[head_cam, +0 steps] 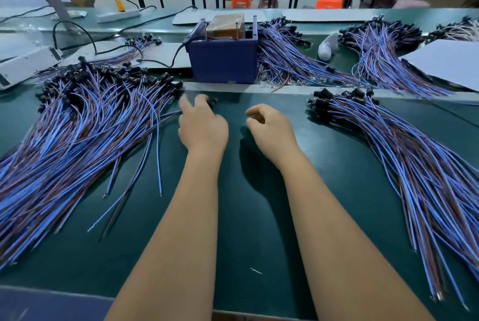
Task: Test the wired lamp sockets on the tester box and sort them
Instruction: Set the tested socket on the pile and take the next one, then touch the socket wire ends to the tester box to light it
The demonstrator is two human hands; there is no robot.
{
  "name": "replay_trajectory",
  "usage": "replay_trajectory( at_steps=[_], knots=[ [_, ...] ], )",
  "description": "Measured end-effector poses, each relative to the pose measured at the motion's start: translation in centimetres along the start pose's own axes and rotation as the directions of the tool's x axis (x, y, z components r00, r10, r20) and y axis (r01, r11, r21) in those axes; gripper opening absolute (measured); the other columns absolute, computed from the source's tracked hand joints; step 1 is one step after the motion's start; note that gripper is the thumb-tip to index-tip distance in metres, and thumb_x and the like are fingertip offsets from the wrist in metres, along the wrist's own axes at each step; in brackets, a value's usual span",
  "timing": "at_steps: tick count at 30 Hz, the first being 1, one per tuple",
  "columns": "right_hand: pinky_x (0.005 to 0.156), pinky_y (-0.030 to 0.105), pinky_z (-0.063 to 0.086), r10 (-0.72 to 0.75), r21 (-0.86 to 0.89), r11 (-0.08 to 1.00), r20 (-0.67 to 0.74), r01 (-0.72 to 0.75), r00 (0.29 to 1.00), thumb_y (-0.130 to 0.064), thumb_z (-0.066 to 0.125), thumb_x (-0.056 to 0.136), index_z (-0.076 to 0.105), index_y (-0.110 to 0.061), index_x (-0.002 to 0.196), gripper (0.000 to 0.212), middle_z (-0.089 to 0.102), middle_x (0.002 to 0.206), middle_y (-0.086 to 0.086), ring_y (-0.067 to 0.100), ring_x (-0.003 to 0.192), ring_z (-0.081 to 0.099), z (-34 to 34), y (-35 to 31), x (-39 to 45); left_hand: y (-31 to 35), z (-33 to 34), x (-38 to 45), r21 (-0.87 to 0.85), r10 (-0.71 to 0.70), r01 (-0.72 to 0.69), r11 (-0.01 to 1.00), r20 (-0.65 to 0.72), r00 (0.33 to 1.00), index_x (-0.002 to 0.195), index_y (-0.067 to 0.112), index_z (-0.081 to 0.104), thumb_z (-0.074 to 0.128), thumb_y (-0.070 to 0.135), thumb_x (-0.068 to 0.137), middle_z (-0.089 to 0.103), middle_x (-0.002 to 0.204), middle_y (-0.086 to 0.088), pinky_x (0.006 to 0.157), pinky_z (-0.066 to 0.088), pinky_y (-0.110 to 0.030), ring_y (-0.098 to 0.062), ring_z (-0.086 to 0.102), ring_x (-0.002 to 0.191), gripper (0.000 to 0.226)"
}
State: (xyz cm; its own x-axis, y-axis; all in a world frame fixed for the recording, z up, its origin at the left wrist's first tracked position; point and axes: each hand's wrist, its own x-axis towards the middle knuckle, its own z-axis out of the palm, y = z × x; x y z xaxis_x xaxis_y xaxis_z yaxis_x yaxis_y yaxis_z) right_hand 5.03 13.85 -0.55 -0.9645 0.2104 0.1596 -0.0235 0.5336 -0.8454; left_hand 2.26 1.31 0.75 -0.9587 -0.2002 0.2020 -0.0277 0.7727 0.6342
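A blue tester box (224, 60) with a brown block on top stands at the middle back of the green table. A big heap of wired lamp sockets (77, 124), black heads with blue and brown leads, fans out on the left. A second heap (404, 155) lies on the right. My left hand (202, 126) hovers just right of the left heap, and its fingertips pinch a black socket (212, 102) in front of the box. My right hand (272, 131) floats beside it, fingers loosely curled, holding nothing.
More socket bundles (290, 59) (383, 48) lie behind and right of the box. A white sheet (445, 64) sits at far right, a white unit (23, 64) at far left. Cables and a power strip (118, 15) run along the back. A metal strip (233, 87) crosses the table.
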Motion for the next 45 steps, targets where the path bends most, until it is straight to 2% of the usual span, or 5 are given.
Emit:
replay_trajectory(
  at_steps=[11, 33, 39, 42, 45],
  knots=[
    [0.082, 0.03, 0.032, 0.019, -0.393, 0.919, -0.001, -0.018, 1.0, -0.023, 0.048, 0.091, 0.058, -0.023, 0.112, 0.024, 0.049, 0.116, 0.0, 0.027, 0.101, 0.049, 1.4, -0.8, 0.0, -1.8, 0.2, 2.4, 0.081, -0.063, 0.07, 0.994, -0.087, 0.994, 0.116, 0.015, 0.069, 0.054, 0.02, 0.099, 0.055, 0.125, -0.011, 0.069, 0.035, -0.035, -0.028, 0.053, 0.088, 0.024],
    [0.088, 0.038, 0.046, -0.138, -0.179, 0.975, -0.016, 0.133, 0.99, -0.018, 0.048, 0.093, 0.067, -0.02, 0.096, 0.019, 0.062, 0.097, -0.003, 0.021, 0.094, 0.055, 0.9, -1.1, -1.1, -2.6, 0.2, 2.4, -0.178, -0.004, -0.03, 0.984, -0.184, 0.983, 0.108, 0.013, 0.066, 0.043, 0.014, 0.102, 0.064, 0.112, -0.007, 0.071, 0.038, -0.028, -0.016, 0.052, 0.087, 0.023],
    [0.071, 0.03, 0.048, -0.046, 0.163, 0.985, -0.047, 0.053, 0.998, -0.01, 0.043, 0.097, 0.064, -0.019, 0.091, 0.023, 0.065, 0.077, -0.001, 0.02, 0.078, 0.061, 1.2, -1.3, -0.9, 0.0, -0.4, 1.1, -0.942, -0.09, -0.062, 0.331, -0.097, 0.991, 0.086, 0.011, 0.072, 0.049, 0.022, 0.102, 0.066, 0.077, 0.0, 0.075, 0.055, -0.026, -0.011, 0.062, 0.075, 0.03],
    [0.067, 0.029, 0.051, 0.117, 0.58, 0.808, 0.013, -0.103, 0.993, -0.015, 0.036, 0.103, 0.059, -0.014, 0.097, 0.024, 0.067, 0.075, 0.008, 0.02, 0.068, 0.063, 0.6, -1.7, -0.4, 1.2, -0.9, 0.5, -0.988, 0.057, 0.143, -0.055, 0.14, 0.988, 0.077, 0.005, 0.073, 0.043, 0.027, 0.104, 0.066, 0.069, -0.005, 0.062, 0.054, -0.024, -0.015, 0.062, 0.063, 0.046],
    [0.069, 0.029, 0.057, 0.165, 0.78, 0.566, 0.209, -0.266, 0.964, -0.036, 0.025, 0.107, 0.059, -0.008, 0.105, 0.043, 0.071, 0.079, 0.009, 0.018, 0.071, 0.069, -0.6, -1.5, 0.1, 1.9, -1.3, -0.2, -0.9, 0.336, 0.427, -0.087, 0.377, 0.863, 0.055, 0.008, 0.068, 0.042, 0.033, 0.1, 0.058, 0.056, -0.005, 0.045, 0.045, -0.019, -0.014, 0.054, 0.048, 0.057]
  ],
)
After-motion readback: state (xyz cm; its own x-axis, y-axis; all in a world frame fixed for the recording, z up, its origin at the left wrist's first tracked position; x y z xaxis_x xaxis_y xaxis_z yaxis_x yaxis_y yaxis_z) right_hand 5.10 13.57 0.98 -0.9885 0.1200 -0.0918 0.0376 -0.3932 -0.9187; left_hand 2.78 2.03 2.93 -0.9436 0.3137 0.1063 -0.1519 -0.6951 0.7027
